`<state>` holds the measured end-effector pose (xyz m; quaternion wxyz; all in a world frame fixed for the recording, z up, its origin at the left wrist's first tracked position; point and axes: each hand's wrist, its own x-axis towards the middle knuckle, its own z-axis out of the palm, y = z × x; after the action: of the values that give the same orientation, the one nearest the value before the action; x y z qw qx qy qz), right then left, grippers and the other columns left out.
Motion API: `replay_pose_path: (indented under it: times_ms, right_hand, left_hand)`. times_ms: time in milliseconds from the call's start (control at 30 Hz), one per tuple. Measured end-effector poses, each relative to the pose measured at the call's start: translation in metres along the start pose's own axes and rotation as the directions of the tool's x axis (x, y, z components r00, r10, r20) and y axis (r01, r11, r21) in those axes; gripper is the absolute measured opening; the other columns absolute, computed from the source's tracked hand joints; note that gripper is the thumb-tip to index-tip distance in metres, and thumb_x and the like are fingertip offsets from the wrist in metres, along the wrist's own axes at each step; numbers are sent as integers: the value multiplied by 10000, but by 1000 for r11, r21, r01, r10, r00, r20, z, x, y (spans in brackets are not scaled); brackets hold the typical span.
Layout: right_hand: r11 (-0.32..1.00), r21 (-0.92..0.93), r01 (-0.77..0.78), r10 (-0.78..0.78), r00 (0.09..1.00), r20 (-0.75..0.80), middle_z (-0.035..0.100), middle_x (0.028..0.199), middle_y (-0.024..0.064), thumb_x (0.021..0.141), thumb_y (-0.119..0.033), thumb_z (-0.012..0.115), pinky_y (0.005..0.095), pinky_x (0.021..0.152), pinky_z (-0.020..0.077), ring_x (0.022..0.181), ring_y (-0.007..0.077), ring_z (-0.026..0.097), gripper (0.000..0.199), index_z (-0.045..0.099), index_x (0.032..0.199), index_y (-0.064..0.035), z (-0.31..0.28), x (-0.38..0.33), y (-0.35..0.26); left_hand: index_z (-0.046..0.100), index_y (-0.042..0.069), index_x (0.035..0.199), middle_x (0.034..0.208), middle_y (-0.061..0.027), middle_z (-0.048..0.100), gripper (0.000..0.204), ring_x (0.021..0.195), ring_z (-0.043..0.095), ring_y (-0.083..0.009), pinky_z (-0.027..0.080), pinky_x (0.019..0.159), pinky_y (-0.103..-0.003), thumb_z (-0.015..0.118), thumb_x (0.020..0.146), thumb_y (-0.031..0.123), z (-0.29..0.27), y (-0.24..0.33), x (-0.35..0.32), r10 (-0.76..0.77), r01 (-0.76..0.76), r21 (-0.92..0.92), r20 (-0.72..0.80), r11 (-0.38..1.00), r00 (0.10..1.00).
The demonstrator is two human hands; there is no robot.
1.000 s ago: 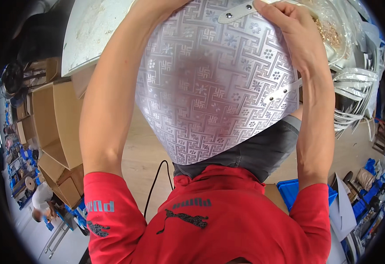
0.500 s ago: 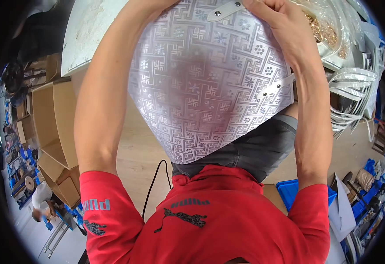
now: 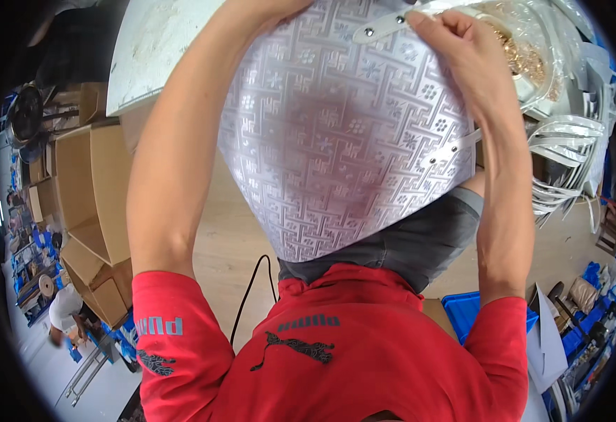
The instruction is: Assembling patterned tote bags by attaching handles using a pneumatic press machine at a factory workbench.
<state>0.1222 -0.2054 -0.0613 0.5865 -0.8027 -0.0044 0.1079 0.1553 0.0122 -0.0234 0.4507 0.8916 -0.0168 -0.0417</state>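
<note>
A large silver sheet [image 3: 308,133] with an embossed geometric and flower pattern hangs in front of me, its lower corner over my lap. One white strap [image 3: 382,28] with two metal rivets lies on its upper part. Another riveted strap [image 3: 450,149] sits near its right edge. My right hand [image 3: 459,34] is closed, thumb and fingers pinching the upper strap at its rivet end. Near the sheet's upper left edge is my left hand [image 3: 285,7]; its fingers are cut off by the top of the picture, so its hold is hidden.
A white worktable [image 3: 153,53] stands ahead. At right are gold-coloured metal pieces [image 3: 522,56] in clear plastic and a bundle of white straps [image 3: 568,151]. Open cardboard boxes [image 3: 90,190] stand left, a blue bin [image 3: 460,311] near my right. Another person [image 3: 67,309] is far left.
The sheet and both hands have shifted slightly to the right in the picture, and the upper strap sits a little lower. My right hand keeps its pinch on the strap.
</note>
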Motion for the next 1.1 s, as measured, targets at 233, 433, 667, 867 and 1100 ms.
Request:
replay_pose_path:
  times_ms: [233, 433, 667, 867, 1100]
  right_hand:
    - [997, 6, -82, 82, 997, -8, 575, 654, -27, 935, -215, 748, 256, 488, 322, 545, 62, 463, 240, 680, 780, -45, -1, -4, -16]
    - [995, -75, 66, -66, 998, -3, 453, 652, -114, 984, -358, 721, 229, 523, 234, 587, -4, 338, 375, 633, 759, -71, -3, -3, 13]
    - [990, -103, 94, -99, 994, -45, 428, 652, -114, 1022, -346, 669, 226, 530, 232, 598, 1, 323, 394, 627, 768, -48, -7, -30, 23]
    - [989, -125, 74, -81, 995, -54, 430, 658, -116, 1031, -345, 654, 233, 528, 240, 597, 3, 327, 398, 622, 765, -50, -10, -32, 24]
    - [999, -32, -23, 25, 998, 66, 537, 691, -94, 1020, -299, 669, 223, 544, 342, 606, 2, 438, 326, 676, 819, -42, -16, -30, 22]
  left_hand:
    - [707, -111, 1054, 852, -152, 707, 430, 735, 629, -188, 489, 655, -333, 816, 871, 262, -5, -1, 9, -55, 57, -24, 70, 998, 996]
    - [710, -110, 1051, 874, -148, 709, 412, 767, 632, -193, 495, 705, -335, 815, 859, 239, 3, -2, 2, -6, 6, -35, -7, 999, 1000]
    - [712, -107, 1036, 865, -134, 706, 376, 762, 625, -188, 492, 722, -327, 808, 853, 207, 7, -2, 2, -19, 18, -22, -27, 1000, 999]
    - [712, -103, 1026, 856, -128, 703, 348, 764, 623, -179, 489, 705, -320, 801, 851, 184, 8, -6, 6, -20, 21, -61, 12, 998, 1000]
    - [707, -103, 1038, 846, -126, 701, 348, 751, 620, -165, 481, 678, -305, 795, 865, 186, 5, -3, 1, -78, 79, -104, 15, 991, 997]
